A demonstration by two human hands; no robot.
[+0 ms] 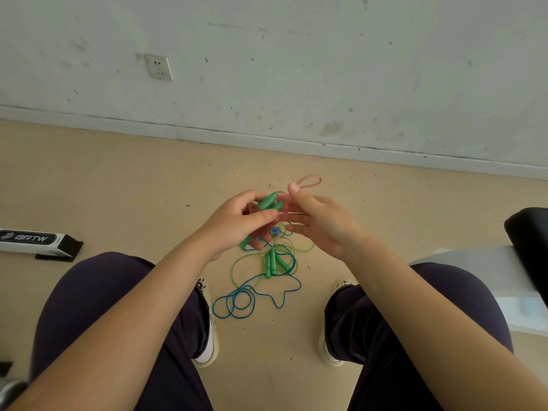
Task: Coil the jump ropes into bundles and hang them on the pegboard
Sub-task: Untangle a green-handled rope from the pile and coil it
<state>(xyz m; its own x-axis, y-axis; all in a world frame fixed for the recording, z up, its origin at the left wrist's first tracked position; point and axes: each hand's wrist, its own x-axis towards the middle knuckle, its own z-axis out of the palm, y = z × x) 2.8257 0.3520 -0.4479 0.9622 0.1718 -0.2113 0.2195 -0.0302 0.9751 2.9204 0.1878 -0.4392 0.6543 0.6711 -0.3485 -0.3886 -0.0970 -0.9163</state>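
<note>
My left hand grips a coiled pink jump rope with green handles, held above the floor. My right hand has its thumb and fingers on the pink cord beside the bundle, and a pink loop sticks out beyond the thumb. On the floor below lie a loose green jump rope and a blue jump rope, tangled together around several green handles. No pegboard is in view.
My knees in dark trousers and two white shoes frame the ropes. A white box marked BRTW lies on the floor at left. A black and white object sits at right. A wall with a socket stands ahead.
</note>
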